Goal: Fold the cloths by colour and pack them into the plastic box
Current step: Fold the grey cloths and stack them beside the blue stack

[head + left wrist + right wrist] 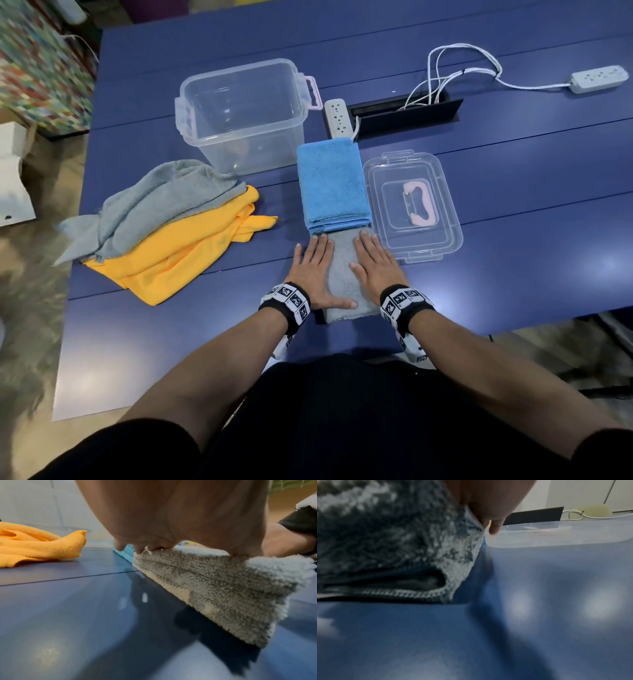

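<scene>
Both palms cover much of the folded grey cloth [343,274] — the right wrist view is blurred.

Overhead light is being reflected in pale patches by the blue table [513,212]; a mottled grey-brown floor [27,308] is being shown at its left.

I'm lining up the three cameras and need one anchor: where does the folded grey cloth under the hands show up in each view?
Head: the folded grey cloth lies low centre, between both flat hands, just below the folded blue cloth.
Left wrist: it fills the right half, under the palm.
Right wrist: it fills the upper left, dark and blurred.
Shared landmark: the blue table, bare beside the cloth in every view.
</scene>
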### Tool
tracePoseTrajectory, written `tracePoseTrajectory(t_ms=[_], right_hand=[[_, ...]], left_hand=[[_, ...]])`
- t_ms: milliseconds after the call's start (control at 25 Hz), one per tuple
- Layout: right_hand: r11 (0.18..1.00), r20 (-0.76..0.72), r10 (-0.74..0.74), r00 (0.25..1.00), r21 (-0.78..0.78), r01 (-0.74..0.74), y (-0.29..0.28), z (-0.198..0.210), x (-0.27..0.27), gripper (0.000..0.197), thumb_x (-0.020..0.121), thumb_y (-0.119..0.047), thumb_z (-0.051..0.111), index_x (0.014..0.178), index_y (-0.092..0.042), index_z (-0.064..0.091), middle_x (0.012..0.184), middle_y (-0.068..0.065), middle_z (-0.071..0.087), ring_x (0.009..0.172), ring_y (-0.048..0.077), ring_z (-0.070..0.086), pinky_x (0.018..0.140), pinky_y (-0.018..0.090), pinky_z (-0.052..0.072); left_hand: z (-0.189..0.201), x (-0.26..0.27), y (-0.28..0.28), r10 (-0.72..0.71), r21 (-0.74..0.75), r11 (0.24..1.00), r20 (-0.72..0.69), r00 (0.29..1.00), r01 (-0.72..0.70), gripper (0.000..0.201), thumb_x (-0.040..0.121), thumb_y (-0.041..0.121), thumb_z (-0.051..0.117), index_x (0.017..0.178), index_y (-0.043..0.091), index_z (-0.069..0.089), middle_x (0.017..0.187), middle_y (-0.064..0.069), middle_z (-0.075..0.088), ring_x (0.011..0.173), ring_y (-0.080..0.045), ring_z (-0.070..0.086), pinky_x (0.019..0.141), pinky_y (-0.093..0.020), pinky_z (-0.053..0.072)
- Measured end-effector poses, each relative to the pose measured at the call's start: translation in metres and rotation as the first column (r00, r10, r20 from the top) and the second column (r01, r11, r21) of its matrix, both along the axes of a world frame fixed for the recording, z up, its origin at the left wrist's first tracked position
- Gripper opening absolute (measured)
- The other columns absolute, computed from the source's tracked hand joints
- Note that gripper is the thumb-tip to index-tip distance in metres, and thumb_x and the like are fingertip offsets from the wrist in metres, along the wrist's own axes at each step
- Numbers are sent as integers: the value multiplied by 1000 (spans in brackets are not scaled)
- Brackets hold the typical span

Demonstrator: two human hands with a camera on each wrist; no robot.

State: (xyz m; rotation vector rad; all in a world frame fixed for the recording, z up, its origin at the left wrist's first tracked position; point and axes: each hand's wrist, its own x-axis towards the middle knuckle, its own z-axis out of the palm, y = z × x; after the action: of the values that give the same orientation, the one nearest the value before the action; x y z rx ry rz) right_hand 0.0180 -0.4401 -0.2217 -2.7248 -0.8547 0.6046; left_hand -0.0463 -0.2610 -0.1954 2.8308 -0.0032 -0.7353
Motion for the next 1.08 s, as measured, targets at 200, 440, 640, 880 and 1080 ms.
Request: tracePoseTrajectory(t_ms=[200,440,640,880,1080], right_hand=[[975,370,-161,915,204,89,13,34,-11,41,92,-53,42,105,-21,65,112,3,59,111,24,50,97,36,29],[904,389,-119,913,422,-62,87,69,-31,42,84,-52,57,56,-22,53,58,-6,50,65,18,49,67,32,37],[977,-77,82,994,205,-65,145,70,-64,31,85,-52,63,96,-24,63,91,-5,64,88,15,61,78,31,50],[987,-247,130,960,-63,-149,194,39,-91,67,87,-40,64,145,-26,35,153,4,26,140,25,27,108,40,35],[981,-86,164,983,-88,-172,246,37,-89,76,90,-41,60,153,-30,18,161,5,4,146,27,12,113,44,28]], left_hand=[[5,-14,29,123,-230,970,196,973,-76,122,62,94,48,155,22,15,163,1,10,150,-15,0,122,-47,3],[0,-34,141,382,-213,922,380,843,-322,57,79,72,44,98,24,69,116,-3,65,124,-32,47,99,-44,37],[12,-62,226,583,-137,774,536,610,-619,21,81,33,62,93,17,69,115,-9,61,117,-36,45,92,-48,37],[25,-88,297,655,-119,654,584,480,-747,52,84,32,62,131,14,49,150,-15,34,141,-38,25,110,-52,24],[28,-92,348,858,-234,464,359,367,-854,67,92,39,54,148,11,30,154,-18,27,135,-42,34,107,-51,32]])
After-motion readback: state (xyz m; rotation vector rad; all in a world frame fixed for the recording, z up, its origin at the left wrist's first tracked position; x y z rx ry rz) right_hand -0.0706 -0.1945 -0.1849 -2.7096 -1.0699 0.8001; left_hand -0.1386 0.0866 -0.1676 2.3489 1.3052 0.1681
